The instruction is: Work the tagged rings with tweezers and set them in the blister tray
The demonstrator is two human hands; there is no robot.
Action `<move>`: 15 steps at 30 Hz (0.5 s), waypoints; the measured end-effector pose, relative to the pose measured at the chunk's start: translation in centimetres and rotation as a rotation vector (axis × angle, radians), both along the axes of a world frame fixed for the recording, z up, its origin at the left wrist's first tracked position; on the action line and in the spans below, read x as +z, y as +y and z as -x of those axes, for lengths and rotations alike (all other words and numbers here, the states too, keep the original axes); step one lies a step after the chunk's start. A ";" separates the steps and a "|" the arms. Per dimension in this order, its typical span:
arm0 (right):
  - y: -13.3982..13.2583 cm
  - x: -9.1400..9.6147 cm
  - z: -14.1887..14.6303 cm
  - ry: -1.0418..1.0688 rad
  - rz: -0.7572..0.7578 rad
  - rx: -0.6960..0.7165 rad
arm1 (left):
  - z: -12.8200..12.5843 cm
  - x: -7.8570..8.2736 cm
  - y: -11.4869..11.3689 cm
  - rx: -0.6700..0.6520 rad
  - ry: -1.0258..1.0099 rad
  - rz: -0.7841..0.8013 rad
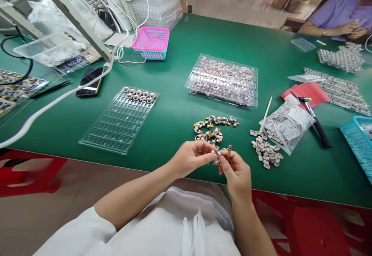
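My left hand (192, 157) pinches a small oval ring part (215, 154) near the table's front edge. My right hand (236, 172) meets it there, fingers closed on the same part and a thin stick (229, 152). Just beyond lies a loose pile of ring parts with yellow tabs (212, 128). To the right sits a heap of plain white oval rings (266, 151) beside a clear bag of them (286, 124). A clear compartment tray (119, 122) at the left holds one row of finished rings (139, 94).
A filled, lidded clear tray (223, 79) lies at the centre back. A pink basket (151, 42), a phone (90, 81) and a white cable (58, 101) are at the left. A wooden stick (266, 114), black tool (316, 122) and blue basket (359, 143) are on the right. Another person (340, 15) sits far right.
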State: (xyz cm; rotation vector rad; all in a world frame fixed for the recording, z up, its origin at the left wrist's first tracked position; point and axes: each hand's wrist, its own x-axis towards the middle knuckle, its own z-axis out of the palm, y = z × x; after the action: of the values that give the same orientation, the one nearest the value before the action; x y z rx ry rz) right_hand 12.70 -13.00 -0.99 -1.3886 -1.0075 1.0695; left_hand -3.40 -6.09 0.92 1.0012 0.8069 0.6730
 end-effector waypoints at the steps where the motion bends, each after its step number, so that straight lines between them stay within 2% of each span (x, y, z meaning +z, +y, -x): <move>1: 0.0 0.1 -0.1 -0.023 -0.009 0.003 | 0.0 0.1 0.1 0.000 0.033 -0.024; 6: -0.2 0.4 -0.5 -0.176 -0.065 0.010 | 0.3 0.8 0.6 -0.053 0.253 -0.224; 15: -0.4 0.0 -0.7 -0.357 -0.141 0.010 | 0.2 1.1 0.5 -0.104 0.296 -0.276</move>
State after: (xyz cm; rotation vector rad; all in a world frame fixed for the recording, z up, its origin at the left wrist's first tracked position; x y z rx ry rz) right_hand 13.38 -13.39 -0.99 -1.4886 -1.3223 0.7537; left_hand -3.60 -5.55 2.07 1.4071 0.9274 0.5629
